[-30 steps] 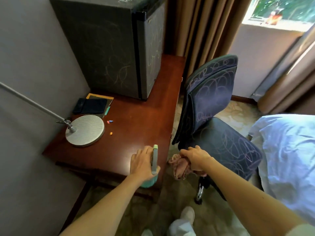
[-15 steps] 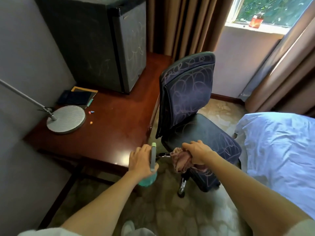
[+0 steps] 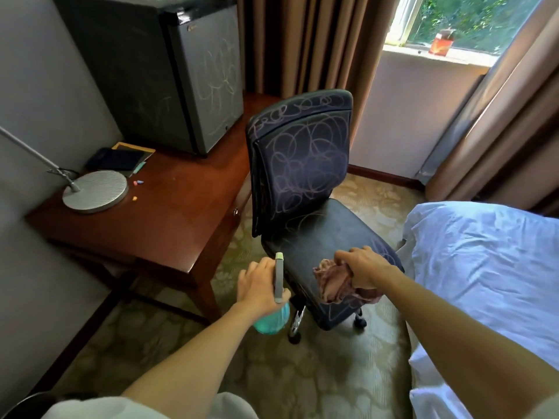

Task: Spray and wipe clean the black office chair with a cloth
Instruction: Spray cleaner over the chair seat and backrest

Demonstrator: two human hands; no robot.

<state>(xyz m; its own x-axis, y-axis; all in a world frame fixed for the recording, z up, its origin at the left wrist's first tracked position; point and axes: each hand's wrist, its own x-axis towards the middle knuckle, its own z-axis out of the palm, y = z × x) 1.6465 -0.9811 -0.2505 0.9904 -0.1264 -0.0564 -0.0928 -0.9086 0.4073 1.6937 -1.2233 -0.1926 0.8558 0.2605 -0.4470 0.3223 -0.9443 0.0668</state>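
Observation:
The black office chair [image 3: 305, 164] stands in the middle of the room, its back and seat covered in pale chalk scribbles. My right hand [image 3: 361, 269] grips a crumpled pink cloth [image 3: 334, 282] against the seat's front edge. My left hand [image 3: 260, 282] holds a teal spray bottle [image 3: 273, 320] with a grey-green trigger head, just left of the seat's front corner.
A red-brown wooden desk [image 3: 169, 213] stands left of the chair with a lamp base [image 3: 95, 190], notebooks and chalk bits on it. A scribbled mini fridge [image 3: 169, 71] sits at its back. A bed [image 3: 490, 273] with white sheets lies on the right. Curtains hang behind.
The chair has swung and rolled away from the desk toward the room's middle, its back now facing me more squarely. Both hands keep their grips on bottle and cloth.

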